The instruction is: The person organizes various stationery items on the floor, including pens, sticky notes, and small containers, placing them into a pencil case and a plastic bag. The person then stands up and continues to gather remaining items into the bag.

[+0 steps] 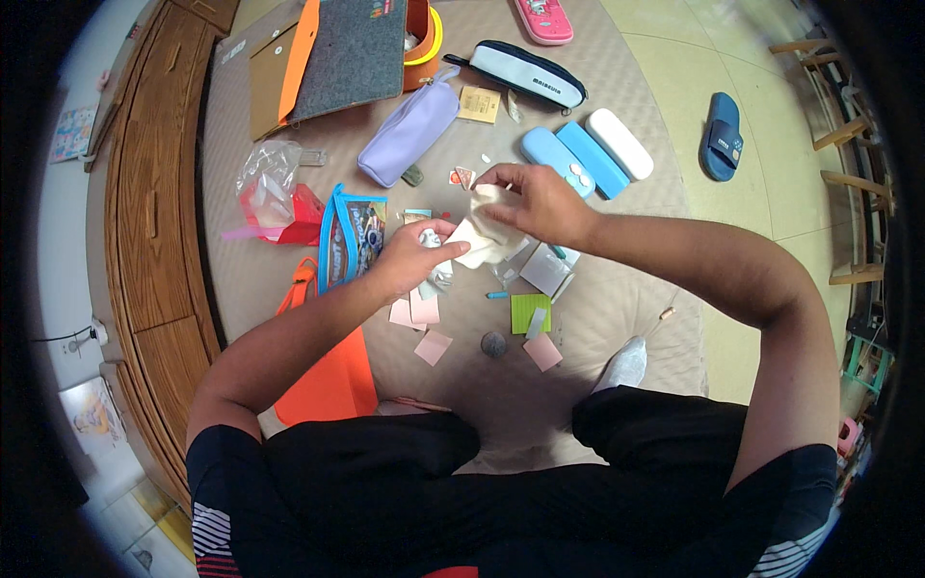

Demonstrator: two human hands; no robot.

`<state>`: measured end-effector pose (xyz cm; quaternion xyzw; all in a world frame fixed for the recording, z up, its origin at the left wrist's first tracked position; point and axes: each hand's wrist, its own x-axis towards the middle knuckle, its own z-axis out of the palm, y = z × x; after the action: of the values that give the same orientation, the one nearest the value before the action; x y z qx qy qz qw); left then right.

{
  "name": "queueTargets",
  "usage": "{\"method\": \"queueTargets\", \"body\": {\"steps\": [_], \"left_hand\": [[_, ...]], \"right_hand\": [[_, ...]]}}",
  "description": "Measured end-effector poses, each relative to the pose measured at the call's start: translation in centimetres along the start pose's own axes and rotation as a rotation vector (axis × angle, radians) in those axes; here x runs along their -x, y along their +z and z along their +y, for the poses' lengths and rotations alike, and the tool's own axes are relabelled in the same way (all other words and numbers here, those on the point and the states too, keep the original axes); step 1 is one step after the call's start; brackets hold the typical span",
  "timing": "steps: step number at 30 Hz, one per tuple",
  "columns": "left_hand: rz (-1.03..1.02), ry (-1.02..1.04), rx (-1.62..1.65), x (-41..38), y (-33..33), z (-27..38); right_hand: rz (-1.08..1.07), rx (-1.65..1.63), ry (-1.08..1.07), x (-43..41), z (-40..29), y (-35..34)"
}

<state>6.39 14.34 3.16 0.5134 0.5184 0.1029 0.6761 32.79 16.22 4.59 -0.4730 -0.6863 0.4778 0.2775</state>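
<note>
A crumpled cream cloth or soft paper is stretched between my two hands above the padded mat; its exact material is hard to tell. My left hand pinches its lower left edge between thumb and fingers. Beneath that palm hangs a crumpled grey-and-white piece, partly hidden by the fingers. My right hand grips the upper part from above, with its fingers curled. Just below the right hand lie a white box or pad and some clear plastic. Pink paper squares lie under my left hand.
On the left are a blue-edged zip pouch, an orange bag and a red bag. Farther off lie a lilac pencil case, a white-and-black pencil case and eyeglass-style cases. A green notepad and grey round object lie nearer.
</note>
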Motion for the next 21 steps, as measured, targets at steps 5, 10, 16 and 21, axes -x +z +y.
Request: {"method": "queueTargets", "body": {"steps": [5, 10, 16, 21], "left_hand": [[-0.125, 0.125, 0.126, 0.2, 0.2, 0.1], [-0.201, -0.015, 0.279, 0.7, 0.4, 1.9], [-0.094, -0.074, 0.009, 0.4, 0.7, 2.0], [0.017, -0.073, 0.276, 0.6, 0.8, 2.4]], "right_hand": [[-0.172, -0.1, 0.046, -0.5, -1.3, -1.9], [-0.22, 0.138, -0.133, -0.4, -2.9, -1.9], [-0.145, -0.101, -0.088, -1.0, -2.4, -1.4], [-0.217, -0.427, 0.678, -1.3, -1.9, -1.5]]}}
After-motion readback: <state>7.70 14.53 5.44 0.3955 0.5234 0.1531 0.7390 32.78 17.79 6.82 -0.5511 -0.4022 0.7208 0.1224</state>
